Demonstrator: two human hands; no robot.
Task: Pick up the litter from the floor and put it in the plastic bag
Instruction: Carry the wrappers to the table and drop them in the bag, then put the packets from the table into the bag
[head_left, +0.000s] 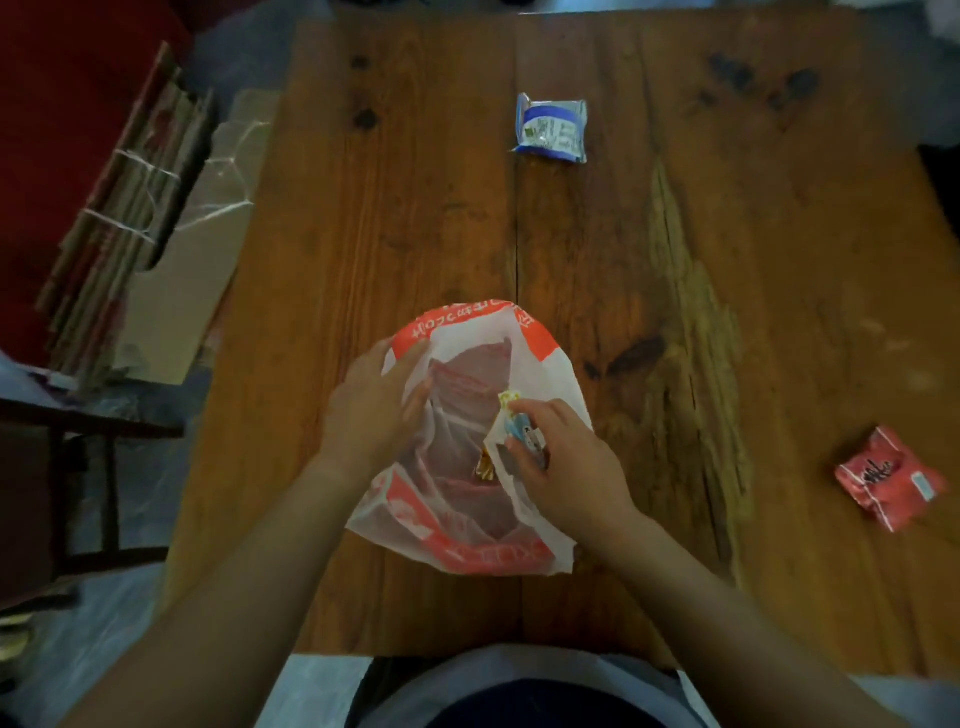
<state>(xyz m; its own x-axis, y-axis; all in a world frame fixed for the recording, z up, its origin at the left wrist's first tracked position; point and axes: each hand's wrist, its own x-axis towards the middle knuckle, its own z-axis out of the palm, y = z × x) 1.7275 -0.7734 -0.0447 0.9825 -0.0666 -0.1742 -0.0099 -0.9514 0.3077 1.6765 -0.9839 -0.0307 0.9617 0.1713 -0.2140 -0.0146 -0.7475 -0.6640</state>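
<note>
A white plastic bag with orange print lies open on the wooden surface. My left hand holds the bag's left rim and keeps the mouth apart. My right hand pinches a small blue, white and yellow wrapper at the bag's mouth. A yellowish scrap shows inside the bag. A blue and silver wrapper lies far ahead, apart from both hands. A crumpled red packet lies at the right.
Bundled flattened cardboard tied with string leans at the left, next to a loose cardboard sheet. A dark frame stands at the lower left. A worn pale streak runs down the wood.
</note>
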